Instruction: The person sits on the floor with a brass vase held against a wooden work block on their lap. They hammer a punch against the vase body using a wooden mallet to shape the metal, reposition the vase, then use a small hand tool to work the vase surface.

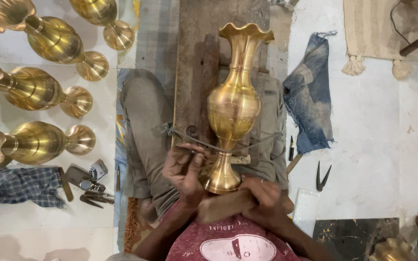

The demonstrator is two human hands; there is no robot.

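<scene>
1 brass vase between 2 hands; 4 more vases alongside

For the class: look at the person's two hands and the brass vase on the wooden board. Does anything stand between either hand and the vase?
Nothing visible does. The left hand and right hand both sit at the foot of the brass vase.

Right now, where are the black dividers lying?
In the head view, the black dividers lie on the white floor at the person's right, just below the blue denim rag.
</scene>
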